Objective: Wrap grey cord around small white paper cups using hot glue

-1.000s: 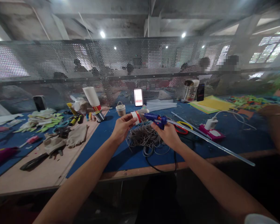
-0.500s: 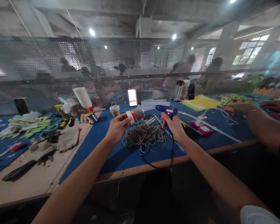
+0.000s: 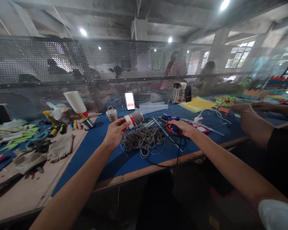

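A paper cup [image 3: 130, 120] with a white rim and red band lies sideways in my left hand [image 3: 115, 130], which is closed on its rim end. Grey cord is wound around the other end. Below the cup lies a loose heap of grey cord [image 3: 144, 139] on the blue mat. My right hand [image 3: 183, 127] is closed around the handle of a blue hot glue gun [image 3: 169, 118], low over the mat, its nozzle pointing left. The red trigger shows by my fingers. A black cable [image 3: 169, 165] runs from the gun toward the table edge.
Behind stand a small handled cup [image 3: 111, 114], a lit phone [image 3: 129, 101] and stacked paper cups [image 3: 75, 102]. Gloves [image 3: 60, 147] and tools lie left. A pink power strip [image 3: 201, 127] and yellow sheets [image 3: 198, 103] are right. A co-worker's arm [image 3: 254, 127] rests at far right.
My right hand has lowered the glue gun toward the mat and tilted it over. My left hand still holds the cup. The whole view has shifted, so things appear further left.
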Motion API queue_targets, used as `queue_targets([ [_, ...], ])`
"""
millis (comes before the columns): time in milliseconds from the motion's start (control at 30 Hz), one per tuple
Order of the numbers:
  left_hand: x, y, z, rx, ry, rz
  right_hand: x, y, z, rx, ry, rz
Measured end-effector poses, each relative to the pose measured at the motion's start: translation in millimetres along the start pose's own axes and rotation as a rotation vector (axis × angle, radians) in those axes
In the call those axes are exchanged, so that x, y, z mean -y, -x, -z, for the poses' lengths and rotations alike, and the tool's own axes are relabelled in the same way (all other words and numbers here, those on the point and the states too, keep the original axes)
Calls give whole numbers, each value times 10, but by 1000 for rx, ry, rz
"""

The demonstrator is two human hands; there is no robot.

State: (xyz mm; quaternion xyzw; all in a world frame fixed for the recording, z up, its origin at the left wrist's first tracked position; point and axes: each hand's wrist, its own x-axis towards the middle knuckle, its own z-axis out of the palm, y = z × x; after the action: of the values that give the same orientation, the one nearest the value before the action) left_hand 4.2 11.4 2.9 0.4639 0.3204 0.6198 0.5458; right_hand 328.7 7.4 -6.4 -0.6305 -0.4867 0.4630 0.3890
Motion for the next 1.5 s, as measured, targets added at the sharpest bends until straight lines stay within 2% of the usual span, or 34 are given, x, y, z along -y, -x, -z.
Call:
queue_targets([
  [133,3,0,-5,-3,-3,3,35,14,94,-21,184,-8],
  [300,4,2,-3,-1,3,1,35,-31,216,-46,521,3],
  [533,-8,25,-17,2,7,4,87,-105,233,-74,909,20],
  [633,-17,40,-30,22,3,0,142,-18,209,-169,1023,87],
  [700,-21,49,-39,21,9,3,206,75,150,-308,1121,232],
  [733,-23,53,-45,21,11,1,244,124,94,-352,1110,313],
  [800,-29,61,-57,29,11,-5,316,213,-91,-326,940,479],
  [867,-37,66,-67,19,12,-9,365,278,-365,-81,646,553],
  [933,-44,66,-71,-4,17,-14,380,311,-682,208,337,522],
  [1033,-46,57,-59,-18,20,-37,374,314,-1093,369,21,426],
  [1133,-38,42,-30,-22,-14,-69,382,296,-1308,410,-135,342],
  [1300,-29,30,6,-37,-62,-128,421,278,-1339,428,-236,321],
  [1400,-36,41,-6,-42,-87,-164,439,269,-1291,386,-134,457],
  [1500,-40,56,-32,-37,-123,-193,469,278,-1229,207,96,676],
])
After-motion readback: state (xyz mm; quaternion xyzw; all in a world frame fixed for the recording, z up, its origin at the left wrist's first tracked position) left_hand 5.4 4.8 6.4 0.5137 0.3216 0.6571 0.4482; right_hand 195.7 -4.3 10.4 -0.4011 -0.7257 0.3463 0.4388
